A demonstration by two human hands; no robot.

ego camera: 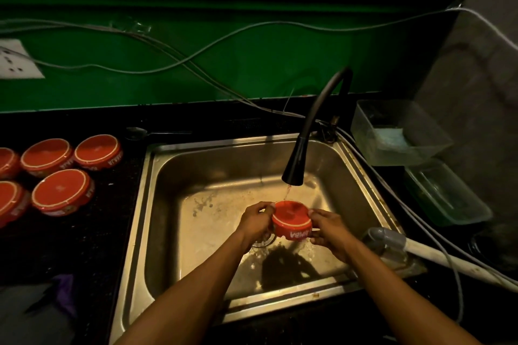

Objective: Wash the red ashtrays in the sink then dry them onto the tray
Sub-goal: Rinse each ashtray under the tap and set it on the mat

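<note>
Five round red ashtrays with white rim lines (63,192) are set upside down on the black stone counter (84,246) at 9 o'clock of the stainless steel sink (224,165); whether these are washed cannot be told. No tray is identified with certainty.

One round red ashtray with white lettering (292,221) is held bottom-up over the sink centre, under the thin stream from the black curved faucet (301,154) at 12 o'clock of it.

Hazards are judged as follows. The wet glazed surface may slip from the fingers and strike the steel basin, causing chipping. Splash may be thrown onto the grey cables (392,190) at 3 o'clock of the sink.

The left hand (256,220) is curled round the ashtray's 9 o'clock edge. The right hand (326,225) pinches the 3 o'clock edge, thumb on top. Both forearms are extended from 6 o'clock.
</note>
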